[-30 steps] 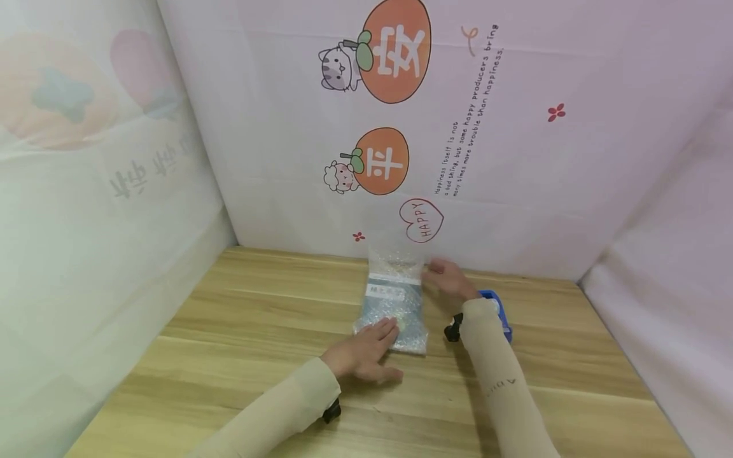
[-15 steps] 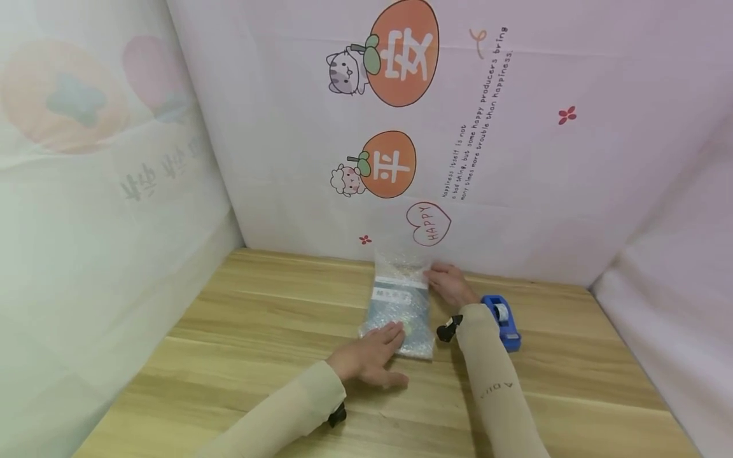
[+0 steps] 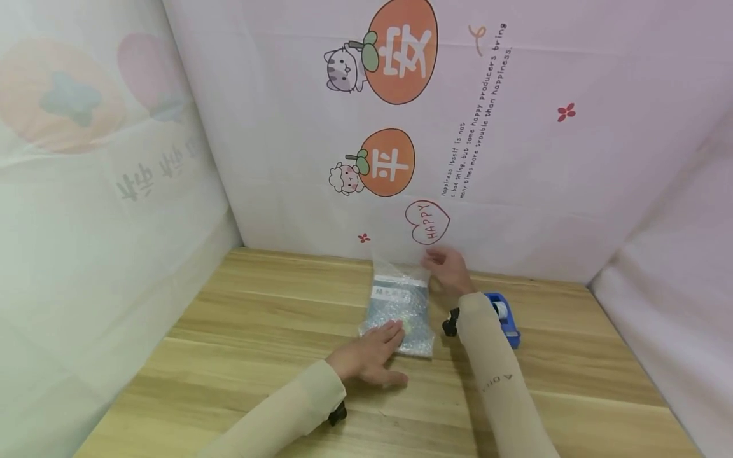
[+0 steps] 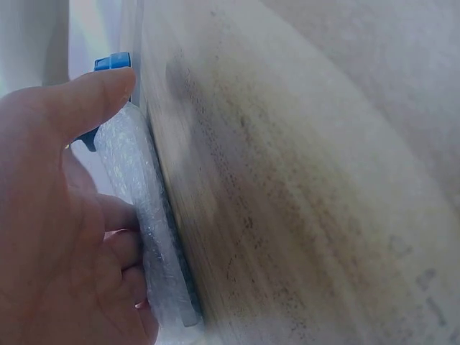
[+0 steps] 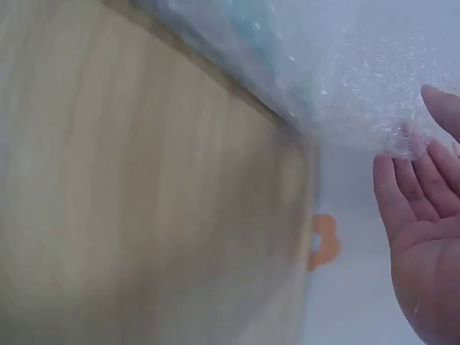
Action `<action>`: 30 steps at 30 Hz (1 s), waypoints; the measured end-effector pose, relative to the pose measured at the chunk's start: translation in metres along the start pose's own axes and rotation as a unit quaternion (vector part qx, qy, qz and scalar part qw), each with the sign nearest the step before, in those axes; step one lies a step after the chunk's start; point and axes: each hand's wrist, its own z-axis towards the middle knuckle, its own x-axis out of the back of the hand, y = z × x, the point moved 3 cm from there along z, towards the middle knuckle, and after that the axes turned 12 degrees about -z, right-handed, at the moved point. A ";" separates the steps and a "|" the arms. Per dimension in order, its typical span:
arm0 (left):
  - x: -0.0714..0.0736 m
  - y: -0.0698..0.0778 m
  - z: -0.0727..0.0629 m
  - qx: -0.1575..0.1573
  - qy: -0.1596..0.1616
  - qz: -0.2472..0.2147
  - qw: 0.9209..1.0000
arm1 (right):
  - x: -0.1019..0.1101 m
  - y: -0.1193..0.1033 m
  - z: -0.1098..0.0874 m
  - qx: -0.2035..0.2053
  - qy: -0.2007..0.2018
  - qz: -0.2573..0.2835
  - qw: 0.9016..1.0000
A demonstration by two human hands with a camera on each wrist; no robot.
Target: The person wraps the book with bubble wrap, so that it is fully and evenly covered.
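Observation:
A clear bubble-wrap bag point(image 3: 420, 346) with a blue-green, book-like item point(image 3: 378, 310) inside lies on the wooden table near the back wall. My left hand point(image 3: 369, 357) rests flat on the near-left part of the bag, fingers extended and thumb out to the side. The left wrist view shows those fingers against the wrap point(image 4: 147, 208). At the bag's far right corner is my right hand point(image 3: 449, 267). In the right wrist view its fingers point(image 5: 406, 188) are fairly straight, their tips behind the film's edge, and the thumb point(image 5: 442, 111) stands apart from them. The bag's far end rises against the wall.
A blue tape dispenser point(image 3: 509, 327) stands to the right, partly hidden by my right sleeve point(image 3: 495, 362). A printed white cloth wall point(image 3: 286, 159) closes off the back, with more cloth at both sides of the wooden table point(image 3: 246, 318).
My right hand has lifted slightly at the bag's far right corner, and the far end of the bag shifts with it. The left hand stays put on the bag.

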 end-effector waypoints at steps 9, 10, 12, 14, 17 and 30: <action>0.004 0.003 0.000 -0.007 -0.001 0.010 1.000 | 0.012 -0.053 -0.003 0.125 -0.038 -0.133 0.982; 0.005 0.004 0.000 -0.007 -0.002 0.010 1.000 | 0.011 -0.058 -0.003 0.132 -0.043 -0.143 0.980; 0.004 0.004 0.000 -0.008 -0.004 0.011 1.000 | 0.010 -0.067 -0.004 0.148 -0.047 -0.160 0.975; 0.004 0.005 0.001 -0.009 -0.004 0.011 1.000 | 0.007 -0.074 -0.005 0.166 -0.049 -0.185 0.967; 0.003 0.005 0.001 -0.009 -0.002 0.013 1.000 | 0.002 -0.082 -0.006 0.197 -0.046 -0.222 0.954; -0.002 -0.001 0.001 -0.005 0.000 0.011 1.000 | -0.002 -0.095 -0.025 0.247 0.001 -0.260 0.934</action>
